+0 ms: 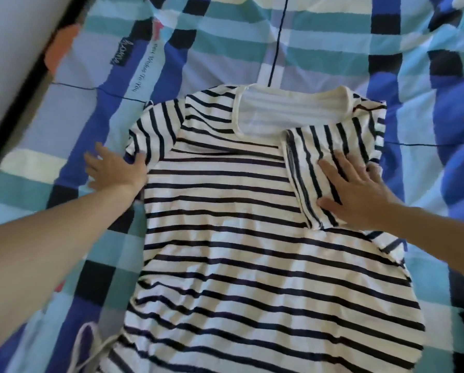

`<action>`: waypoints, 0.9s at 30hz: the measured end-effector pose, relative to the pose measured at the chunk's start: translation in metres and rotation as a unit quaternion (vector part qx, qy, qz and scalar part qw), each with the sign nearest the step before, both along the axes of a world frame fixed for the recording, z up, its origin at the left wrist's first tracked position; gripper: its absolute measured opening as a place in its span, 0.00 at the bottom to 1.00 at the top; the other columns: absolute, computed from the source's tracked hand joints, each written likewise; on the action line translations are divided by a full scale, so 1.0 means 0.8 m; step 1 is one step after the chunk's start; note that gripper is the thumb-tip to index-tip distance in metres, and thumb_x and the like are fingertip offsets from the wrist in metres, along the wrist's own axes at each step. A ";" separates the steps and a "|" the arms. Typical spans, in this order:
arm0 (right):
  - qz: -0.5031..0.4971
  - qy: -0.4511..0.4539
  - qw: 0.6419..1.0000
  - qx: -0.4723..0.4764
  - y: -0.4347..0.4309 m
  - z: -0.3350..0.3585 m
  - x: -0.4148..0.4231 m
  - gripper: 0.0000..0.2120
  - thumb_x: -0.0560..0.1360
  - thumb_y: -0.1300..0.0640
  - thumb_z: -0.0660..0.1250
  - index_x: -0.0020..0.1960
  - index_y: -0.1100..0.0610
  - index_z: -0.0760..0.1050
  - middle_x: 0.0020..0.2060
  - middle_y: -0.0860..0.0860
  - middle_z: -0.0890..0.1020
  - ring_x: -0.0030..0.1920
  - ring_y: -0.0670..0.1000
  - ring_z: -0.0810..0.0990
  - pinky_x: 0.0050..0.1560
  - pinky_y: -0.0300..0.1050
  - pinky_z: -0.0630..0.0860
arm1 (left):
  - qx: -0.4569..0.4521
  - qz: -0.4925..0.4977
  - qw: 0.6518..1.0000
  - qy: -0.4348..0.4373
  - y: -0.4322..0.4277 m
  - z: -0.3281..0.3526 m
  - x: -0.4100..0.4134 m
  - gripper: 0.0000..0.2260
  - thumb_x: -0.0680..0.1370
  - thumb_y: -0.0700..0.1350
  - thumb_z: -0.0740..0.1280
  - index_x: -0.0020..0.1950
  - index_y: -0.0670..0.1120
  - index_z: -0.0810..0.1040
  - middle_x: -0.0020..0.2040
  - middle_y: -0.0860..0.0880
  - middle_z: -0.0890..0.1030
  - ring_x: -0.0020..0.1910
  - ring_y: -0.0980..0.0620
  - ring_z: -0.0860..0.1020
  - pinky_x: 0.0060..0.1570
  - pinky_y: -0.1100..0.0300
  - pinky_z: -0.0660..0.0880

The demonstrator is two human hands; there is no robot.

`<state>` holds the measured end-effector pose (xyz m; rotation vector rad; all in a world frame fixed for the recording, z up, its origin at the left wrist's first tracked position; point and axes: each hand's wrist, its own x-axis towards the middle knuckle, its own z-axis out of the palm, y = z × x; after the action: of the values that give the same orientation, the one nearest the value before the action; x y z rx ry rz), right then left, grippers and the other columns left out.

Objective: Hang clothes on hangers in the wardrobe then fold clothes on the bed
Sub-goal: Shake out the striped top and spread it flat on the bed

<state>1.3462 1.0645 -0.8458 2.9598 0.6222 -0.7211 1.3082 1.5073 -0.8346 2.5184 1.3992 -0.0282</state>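
**Head view.** A striped shirt (225,238), white with dark horizontal bands, lies spread flat on the bed, neck opening (293,111) pointing away from the person and hem towards them. It rests directly on a checked bedcover (427,130) of blue, teal, white and black squares, and takes up the middle and lower part of the picture.

The sleeve on the person's right (319,162) is folded inward over the chest, so its stripes run nearly upright across the body's horizontal ones. The right hand (360,189) lies flat on this folded sleeve, fingers straight and spread, palm down. It presses the cloth and clasps nothing.

The sleeve on the person's left (155,125) is still laid outward, unfolded. The left hand (115,170) rests just beside it on the bedcover, fingers straight and fanned out. The thumb touches the sleeve's hem. The hand is not closed on the cloth. Whether the thumb tip sits over or under the hem cannot be told.

Both forearms are bare and come in from the lower corners.

Other items noted:
- A dark strip (20,87) runs diagonally along the bed's upper left edge, with a pale surface beyond it.
- The cover bears a line of printed lettering (144,68) beside a small dark label (120,51).
- A white looped cord (88,343) lies at the shirt's lower left corner, near the hem. What it belongs to cannot be told.
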 end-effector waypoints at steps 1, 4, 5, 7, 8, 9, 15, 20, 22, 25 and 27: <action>-0.014 -0.003 1.000 -0.004 -0.002 0.001 -0.001 0.41 0.77 0.32 0.52 0.80 0.46 0.36 0.80 0.54 0.37 0.80 0.59 0.38 0.76 0.65 0.43 | -0.039 0.024 0.999 -0.009 0.003 0.000 0.003 0.38 0.76 0.65 0.65 0.76 0.41 0.63 0.77 0.38 0.64 0.76 0.37 0.61 0.70 0.39 0.63; -0.022 -0.006 0.999 -0.027 0.008 -0.002 -0.001 0.43 0.77 0.31 0.52 0.80 0.48 0.34 0.80 0.54 0.37 0.80 0.59 0.37 0.76 0.64 0.42 | -0.197 0.040 0.971 -0.131 0.013 0.009 0.014 0.25 0.77 0.62 0.67 0.56 0.39 0.79 0.57 0.42 0.80 0.57 0.43 0.78 0.55 0.50 0.73; -0.024 -0.008 0.999 -0.031 0.009 -0.002 -0.001 0.43 0.77 0.31 0.52 0.80 0.48 0.35 0.80 0.55 0.37 0.80 0.59 0.38 0.76 0.64 0.43 | -0.245 0.027 0.957 -0.155 0.010 0.014 0.018 0.20 0.77 0.58 0.69 0.53 0.41 0.81 0.53 0.45 0.81 0.53 0.46 0.78 0.54 0.52 0.74; -0.026 -0.013 0.999 -0.035 0.012 0.000 -0.001 0.43 0.76 0.31 0.52 0.80 0.48 0.35 0.80 0.55 0.38 0.80 0.59 0.39 0.76 0.64 0.45 | -0.342 0.001 0.919 -0.196 0.004 0.025 0.029 0.10 0.76 0.52 0.73 0.52 0.47 0.82 0.54 0.48 0.84 0.51 0.50 0.81 0.56 0.55 0.77; -0.028 -0.013 0.999 -0.038 0.013 0.000 0.000 0.44 0.76 0.30 0.52 0.80 0.48 0.35 0.80 0.55 0.38 0.80 0.59 0.39 0.76 0.64 0.45 | -0.388 0.006 0.895 -0.218 0.006 0.027 0.037 0.08 0.75 0.48 0.74 0.53 0.49 0.81 0.54 0.47 0.85 0.52 0.50 0.83 0.57 0.53 0.79; -0.029 -0.011 0.999 -0.042 0.012 0.001 -0.001 0.44 0.76 0.30 0.52 0.80 0.48 0.35 0.80 0.55 0.37 0.80 0.59 0.39 0.76 0.64 0.45 | -0.429 0.021 0.875 -0.223 0.005 0.033 0.044 0.09 0.75 0.45 0.74 0.53 0.49 0.80 0.54 0.46 0.85 0.53 0.48 0.83 0.58 0.51 0.79; -0.027 0.012 0.998 -0.059 0.015 0.006 0.001 0.43 0.76 0.31 0.52 0.79 0.48 0.33 0.79 0.54 0.35 0.80 0.60 0.37 0.76 0.65 0.44 | -0.350 -0.061 0.899 -0.257 -0.017 0.069 0.087 0.21 0.70 0.35 0.74 0.60 0.45 0.75 0.55 0.47 0.81 0.54 0.47 0.82 0.58 0.49 0.80; -0.032 0.015 0.998 -0.054 0.017 0.007 0.000 0.43 0.77 0.32 0.53 0.79 0.48 0.33 0.79 0.54 0.34 0.80 0.60 0.36 0.76 0.65 0.43 | -0.194 -0.551 0.783 -0.214 -0.122 0.130 0.065 0.19 0.73 0.42 0.73 0.63 0.45 0.76 0.54 0.52 0.81 0.47 0.59 0.79 0.51 0.63 0.76; -0.035 0.020 0.998 -0.050 0.018 0.010 -0.001 0.43 0.77 0.32 0.53 0.79 0.48 0.33 0.79 0.54 0.33 0.80 0.59 0.36 0.77 0.65 0.43 | -0.189 -0.593 0.768 -0.151 -0.147 0.118 0.054 0.18 0.75 0.50 0.71 0.63 0.47 0.78 0.57 0.53 0.82 0.40 0.62 0.79 0.45 0.60 0.76; -0.042 0.020 0.998 -0.042 0.022 0.018 -0.001 0.43 0.76 0.31 0.57 0.80 0.48 0.38 0.80 0.54 0.38 0.80 0.59 0.39 0.76 0.65 0.45 | -0.165 -0.552 0.803 -0.150 -0.157 0.082 0.051 0.15 0.78 0.53 0.65 0.64 0.50 0.77 0.62 0.54 0.80 0.47 0.58 0.81 0.53 0.52 0.78; -0.067 -0.014 0.998 0.005 0.027 0.033 0.007 0.40 0.75 0.33 0.62 0.79 0.48 0.51 0.80 0.55 0.51 0.79 0.59 0.51 0.76 0.64 0.50 | -0.123 -0.547 0.819 -0.120 -0.154 0.057 0.057 0.16 0.79 0.50 0.64 0.67 0.49 0.76 0.66 0.51 0.77 0.63 0.51 0.74 0.62 0.47 0.74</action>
<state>1.3521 1.0864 -0.8196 3.0378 0.4300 -0.6871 1.3537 1.3844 -0.7892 2.5905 -0.2615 -0.0926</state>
